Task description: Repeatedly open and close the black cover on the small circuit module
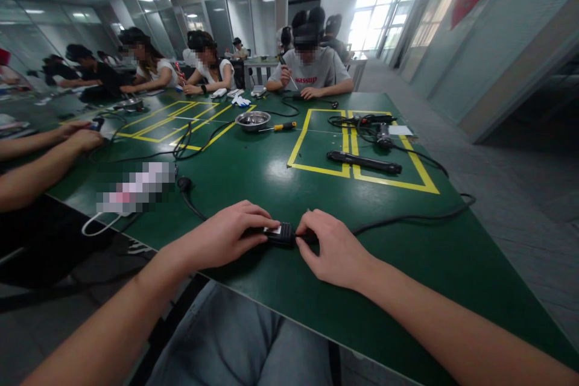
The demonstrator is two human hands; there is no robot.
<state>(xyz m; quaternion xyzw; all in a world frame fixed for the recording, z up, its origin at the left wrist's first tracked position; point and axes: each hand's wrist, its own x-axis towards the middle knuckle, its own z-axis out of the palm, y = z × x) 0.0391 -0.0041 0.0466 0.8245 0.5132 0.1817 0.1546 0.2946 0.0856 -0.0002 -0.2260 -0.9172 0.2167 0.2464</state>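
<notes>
A small black box with ribbed end and a white label, like an inline cable module (pixel 284 235), lies on the green table in front of me. My left hand (pixel 233 235) grips it from the left, thumb at the near side and fingers on top. My right hand (pixel 328 244) pinches the thin black cable just off the box's right end. From there a black cable (pixel 407 218) runs off to the right. Another black cable with a plug (pixel 184 184) leads in beneath my left hand.
Yellow tape (pixel 316 170) marks rectangles on the table (pixel 253 187). Beyond lie a black bar-shaped tool (pixel 364 163), tangled cables (pixel 362 122), a metal bowl (pixel 252 122) and a yellow-handled screwdriver (pixel 284 126). A blurred-out white object (pixel 136 189) and a co-worker's hands (pixel 85 136) are at left.
</notes>
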